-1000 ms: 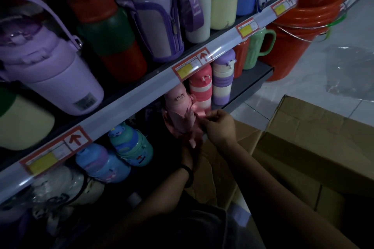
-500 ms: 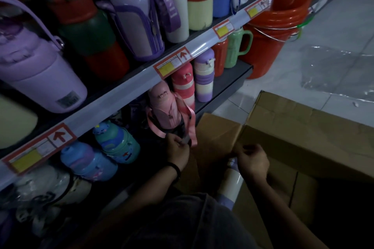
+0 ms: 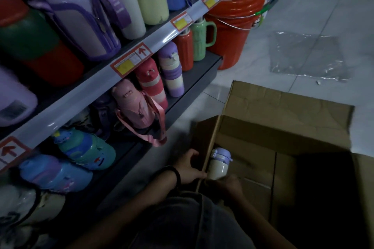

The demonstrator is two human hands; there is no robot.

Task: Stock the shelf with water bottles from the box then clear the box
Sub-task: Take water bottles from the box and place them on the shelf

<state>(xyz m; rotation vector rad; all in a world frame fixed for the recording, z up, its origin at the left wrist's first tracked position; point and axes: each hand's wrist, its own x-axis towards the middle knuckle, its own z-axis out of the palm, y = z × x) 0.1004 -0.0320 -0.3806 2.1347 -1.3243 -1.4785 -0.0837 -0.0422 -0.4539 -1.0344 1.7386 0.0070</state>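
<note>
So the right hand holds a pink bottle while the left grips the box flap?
No: the bottle in the right hand is cream with a purple lid, not pink, per the head view. The left hand does grip the flap.

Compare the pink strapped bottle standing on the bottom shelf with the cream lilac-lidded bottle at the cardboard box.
Colour: the pink strapped bottle is pink all over; the cream lilac-lidded bottle is two-toned.
Place: the pink bottle stands on the dark bottom shelf; the cream bottle is held by the right hand inside the brown cardboard box.
Strap: the pink bottle's hangs over the shelf edge; none shows on the cream bottle.
Both are lidded drinking bottles.
</note>
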